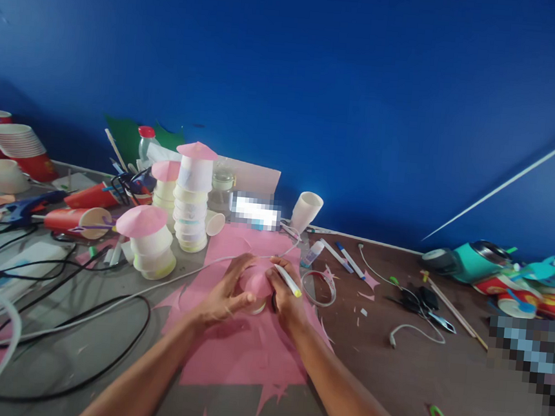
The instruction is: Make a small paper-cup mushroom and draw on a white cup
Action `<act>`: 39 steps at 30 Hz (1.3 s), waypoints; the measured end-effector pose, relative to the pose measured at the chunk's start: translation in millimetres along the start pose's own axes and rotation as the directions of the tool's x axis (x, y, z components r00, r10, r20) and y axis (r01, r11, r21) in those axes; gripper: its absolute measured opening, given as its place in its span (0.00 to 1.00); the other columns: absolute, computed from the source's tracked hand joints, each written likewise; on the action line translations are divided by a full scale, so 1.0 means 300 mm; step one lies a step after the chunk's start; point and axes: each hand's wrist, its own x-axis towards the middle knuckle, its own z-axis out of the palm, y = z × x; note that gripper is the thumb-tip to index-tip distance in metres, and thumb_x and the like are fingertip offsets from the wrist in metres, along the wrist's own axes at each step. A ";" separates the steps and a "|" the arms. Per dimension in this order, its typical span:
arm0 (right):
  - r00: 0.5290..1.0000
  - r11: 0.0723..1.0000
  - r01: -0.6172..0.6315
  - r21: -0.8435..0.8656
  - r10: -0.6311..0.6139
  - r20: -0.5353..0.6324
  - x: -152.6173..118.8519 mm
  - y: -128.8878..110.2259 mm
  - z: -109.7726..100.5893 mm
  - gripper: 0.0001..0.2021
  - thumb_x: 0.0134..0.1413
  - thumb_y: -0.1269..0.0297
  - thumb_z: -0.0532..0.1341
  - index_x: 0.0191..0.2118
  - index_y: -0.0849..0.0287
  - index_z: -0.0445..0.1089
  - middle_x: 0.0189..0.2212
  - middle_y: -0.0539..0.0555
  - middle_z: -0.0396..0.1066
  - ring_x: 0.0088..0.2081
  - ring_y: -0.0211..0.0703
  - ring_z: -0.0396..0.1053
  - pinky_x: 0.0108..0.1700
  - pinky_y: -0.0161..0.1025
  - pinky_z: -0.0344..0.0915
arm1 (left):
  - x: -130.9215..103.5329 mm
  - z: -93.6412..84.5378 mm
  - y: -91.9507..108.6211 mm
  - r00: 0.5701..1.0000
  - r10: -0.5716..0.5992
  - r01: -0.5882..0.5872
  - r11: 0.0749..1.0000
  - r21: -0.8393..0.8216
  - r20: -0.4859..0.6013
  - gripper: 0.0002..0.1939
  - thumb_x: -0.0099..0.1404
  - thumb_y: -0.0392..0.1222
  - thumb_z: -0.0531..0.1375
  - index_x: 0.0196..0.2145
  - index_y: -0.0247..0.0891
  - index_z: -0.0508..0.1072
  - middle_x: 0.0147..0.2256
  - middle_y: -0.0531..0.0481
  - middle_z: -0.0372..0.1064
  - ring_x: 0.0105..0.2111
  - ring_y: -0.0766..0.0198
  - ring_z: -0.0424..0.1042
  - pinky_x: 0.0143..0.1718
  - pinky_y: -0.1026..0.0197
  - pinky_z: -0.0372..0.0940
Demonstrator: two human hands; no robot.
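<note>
A small pink paper cone (257,284) sits between my hands, with a pale rim, apparently a paper cup, showing under it. My left hand (225,299) curls round the cone's left side, thumb pressed near its front edge. On the other side, my right hand (289,305) grips a white marker (287,279) with a yellow end, its fingers against the cone's right edge. Pink paper (239,360) with ragged cut edges lies beneath both hands. To the left stand white cup stacks topped with pink cones, one tall (192,200) and one short (150,245).
A white cup (305,210) stands by the blue wall. Glue bottle (312,253), markers (351,260), a white cable (321,288) and scissors (436,316) lie to the right. Black cables (98,373) loop across the left, near red cups (75,219). A teal container (479,261) sits far right.
</note>
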 end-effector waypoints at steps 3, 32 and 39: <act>0.998 0.997 0.061 -0.036 -0.062 -0.014 -0.003 0.002 -0.002 0.13 0.47 0.56 0.69 0.39 0.53 0.74 0.29 0.48 0.72 0.32 0.45 0.68 0.39 0.43 0.67 | 0.009 0.018 -0.007 0.998 0.049 -0.045 0.996 0.082 -0.047 0.46 0.56 0.71 0.64 0.63 0.39 0.66 0.68 0.33 0.55 0.70 0.38 0.52 0.70 0.37 0.51; 0.969 0.988 0.138 -0.065 -0.149 -0.198 0.009 0.028 -0.029 0.18 0.53 0.51 0.64 0.47 0.55 0.69 0.34 0.48 0.69 0.36 0.44 0.67 0.40 0.42 0.65 | 0.009 0.031 0.033 0.994 -0.107 0.107 0.994 -0.013 0.016 0.43 0.57 0.64 0.66 0.62 0.35 0.68 0.62 0.33 0.68 0.60 0.39 0.69 0.60 0.43 0.67; 0.959 0.974 0.216 -0.068 -0.225 -0.174 -0.011 0.013 -0.018 0.19 0.63 0.46 0.57 0.47 0.55 0.70 0.29 0.47 0.66 0.33 0.43 0.66 0.40 0.42 0.64 | 0.009 0.031 0.034 0.993 -0.113 0.112 0.993 0.028 0.027 0.39 0.60 0.59 0.66 0.63 0.37 0.66 0.63 0.36 0.67 0.60 0.43 0.69 0.62 0.46 0.65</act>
